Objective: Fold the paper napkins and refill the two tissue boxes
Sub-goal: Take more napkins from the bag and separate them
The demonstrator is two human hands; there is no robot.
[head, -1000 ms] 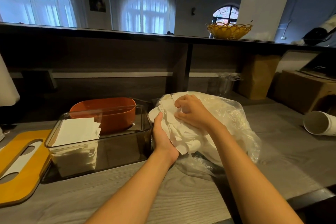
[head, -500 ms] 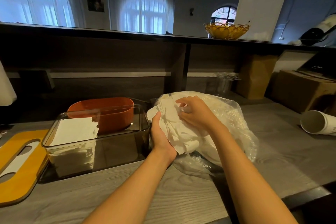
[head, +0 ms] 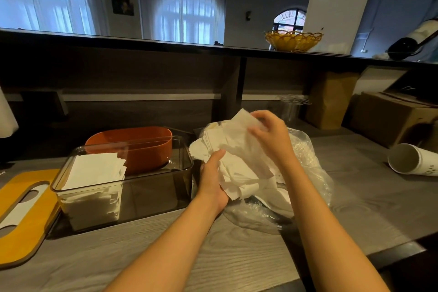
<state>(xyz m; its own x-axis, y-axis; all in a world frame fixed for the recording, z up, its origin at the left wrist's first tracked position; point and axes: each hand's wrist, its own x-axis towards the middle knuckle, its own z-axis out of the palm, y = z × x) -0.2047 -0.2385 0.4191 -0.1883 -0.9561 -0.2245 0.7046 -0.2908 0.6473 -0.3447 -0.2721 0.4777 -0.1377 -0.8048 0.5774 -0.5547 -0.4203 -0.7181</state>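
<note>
Pinching one thin, limp napkin (head: pixel 244 121) at twelve o'clock, your right hand (head: pixel 272 137) is probably peeling it; left hand (head: pixel 213 180) fingers are gripping the stack (head: pixel 239 168).

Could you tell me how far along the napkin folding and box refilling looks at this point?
Partly done: the clear tissue box holds a stack of folded napkins on its left side only. In hand: the left hand steadies the loose napkin pile on the plastic bag while the right hand pinches one sheet. Left: filling this box, the orange box, and fitting the yellow lid.
</note>
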